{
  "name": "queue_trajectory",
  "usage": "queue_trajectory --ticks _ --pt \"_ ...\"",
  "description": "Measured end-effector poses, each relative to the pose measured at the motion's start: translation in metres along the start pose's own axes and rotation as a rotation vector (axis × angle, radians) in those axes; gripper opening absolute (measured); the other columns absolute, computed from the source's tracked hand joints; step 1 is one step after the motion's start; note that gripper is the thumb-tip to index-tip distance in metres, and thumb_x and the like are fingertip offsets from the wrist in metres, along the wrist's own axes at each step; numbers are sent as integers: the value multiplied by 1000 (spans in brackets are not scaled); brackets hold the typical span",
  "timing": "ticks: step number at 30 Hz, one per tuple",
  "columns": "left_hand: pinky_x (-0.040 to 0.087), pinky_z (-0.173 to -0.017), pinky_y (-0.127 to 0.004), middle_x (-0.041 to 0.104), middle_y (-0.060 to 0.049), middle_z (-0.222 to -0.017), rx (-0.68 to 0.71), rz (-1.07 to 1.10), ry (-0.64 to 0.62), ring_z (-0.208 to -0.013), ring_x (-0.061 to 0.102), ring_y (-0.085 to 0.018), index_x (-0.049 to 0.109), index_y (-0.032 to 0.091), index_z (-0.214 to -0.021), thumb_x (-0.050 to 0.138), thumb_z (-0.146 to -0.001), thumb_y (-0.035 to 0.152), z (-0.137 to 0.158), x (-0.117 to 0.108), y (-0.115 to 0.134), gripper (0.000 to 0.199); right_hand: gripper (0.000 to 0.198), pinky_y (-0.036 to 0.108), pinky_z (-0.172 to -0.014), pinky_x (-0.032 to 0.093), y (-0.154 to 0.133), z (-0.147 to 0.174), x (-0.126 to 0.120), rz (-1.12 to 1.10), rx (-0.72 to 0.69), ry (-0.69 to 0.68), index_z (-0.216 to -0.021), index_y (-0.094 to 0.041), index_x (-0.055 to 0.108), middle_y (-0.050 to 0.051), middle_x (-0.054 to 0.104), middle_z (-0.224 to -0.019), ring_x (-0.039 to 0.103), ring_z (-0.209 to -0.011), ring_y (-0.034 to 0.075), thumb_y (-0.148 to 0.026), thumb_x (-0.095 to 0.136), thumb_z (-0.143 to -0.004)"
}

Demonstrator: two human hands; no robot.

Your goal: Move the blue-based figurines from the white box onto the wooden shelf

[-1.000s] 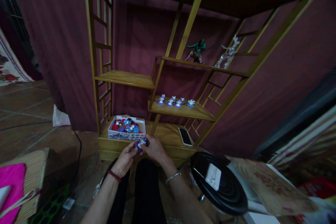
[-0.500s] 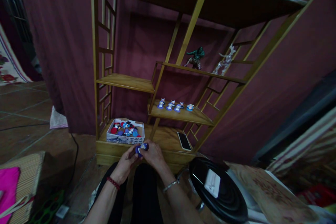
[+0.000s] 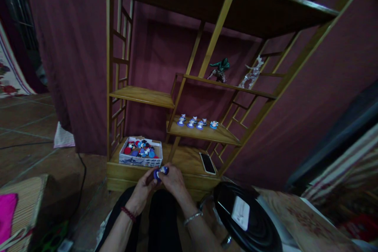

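Between my two hands, above my knees, is a small figurine in blue and white on a round purple base. My left hand pinches the base from the left. From the right, my right hand grips the figurine's upper part. Just beyond them, an open cardboard box on the lowest shelf holds several loose figurines in red, blue, black and white. Several small standing figurines line the middle shelf, most on purple bases and one on a blue base.
A phone lies on the lowest shelf at the right. A green-hooded figure and a clear figure stand on the upper shelf. At lower right are a black round object and a cardboard sheet. A curtain hangs left.
The view has tilted slightly, so the shelves sit a little lower in it. Both hands still hold the figurine, which appears slightly turned.
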State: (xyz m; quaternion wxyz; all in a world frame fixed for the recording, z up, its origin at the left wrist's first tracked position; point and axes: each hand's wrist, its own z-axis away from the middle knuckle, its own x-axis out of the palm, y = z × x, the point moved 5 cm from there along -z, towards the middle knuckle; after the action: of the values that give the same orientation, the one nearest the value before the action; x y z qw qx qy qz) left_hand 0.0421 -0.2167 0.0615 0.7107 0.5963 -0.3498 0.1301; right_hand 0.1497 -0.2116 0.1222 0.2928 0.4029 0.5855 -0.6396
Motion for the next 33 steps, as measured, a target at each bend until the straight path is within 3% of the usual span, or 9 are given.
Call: queue_trajectory --ticks 11,23,33 --pt "39 -90 -37 58 -10 -112 -37 6 -1 -107 49 -27 64 18 -98 74 -54 23 1 2 2 45 20 21 -69 38 -1 3 -1 -37 -97 -15 -90 -19 55 3 65 -84 59 -78 14 -23 50 -71" --pt "41 -89 -38 60 -10 -108 -31 110 -82 -103 53 -26 65 17 -95 73 -56 20 10 20 12 40 21 20 -70 37 -17 21 -31 -66 -285 30 -85 -20 56 2 62 -87 55 -81 15 -17 48 -67" --pt "46 -84 -34 63 -10 -102 -39 120 -57 -92 59 -23 66 15 -92 72 -56 18 26 24 19 36 27 20 -71 36 -34 42 -47 -72 -391 3 -87 -20 57 2 61 -86 54 -81 15 -13 47 -64"
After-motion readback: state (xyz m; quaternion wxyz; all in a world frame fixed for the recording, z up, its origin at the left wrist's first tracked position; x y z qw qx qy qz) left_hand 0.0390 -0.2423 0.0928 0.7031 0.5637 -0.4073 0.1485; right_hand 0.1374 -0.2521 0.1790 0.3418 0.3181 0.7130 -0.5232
